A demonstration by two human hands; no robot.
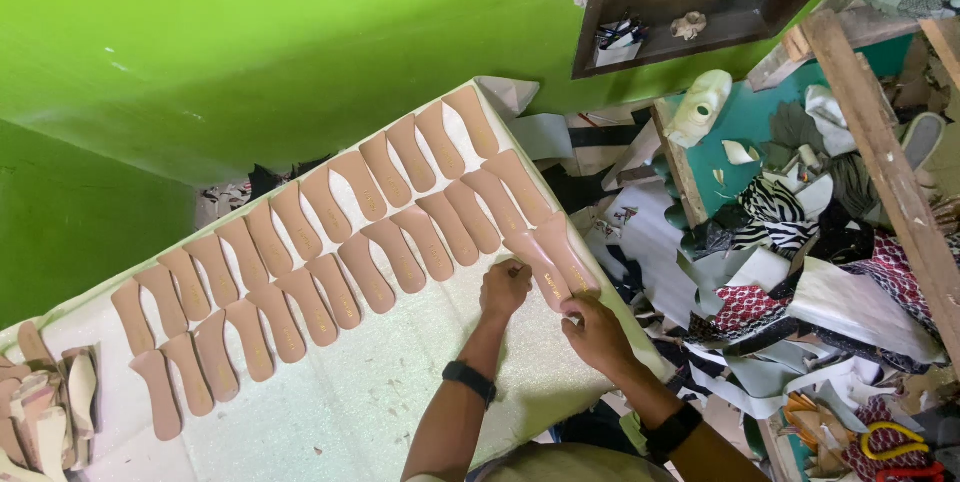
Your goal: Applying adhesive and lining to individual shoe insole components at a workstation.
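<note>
Pink-tan insole (pixel 556 264) at the near end of the two rows on the white table (pixel 350 402) is pinched by the right hand (pixel 597 334) and steadied by the left hand (pixel 505 287), best laid parallel to its neighbours, while the dark wall niche (pixel 700 2) holds small oddments.

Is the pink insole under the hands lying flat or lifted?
Flat, it seems: the insole lies level with its neighbours, both hands pressing its near end.
</note>
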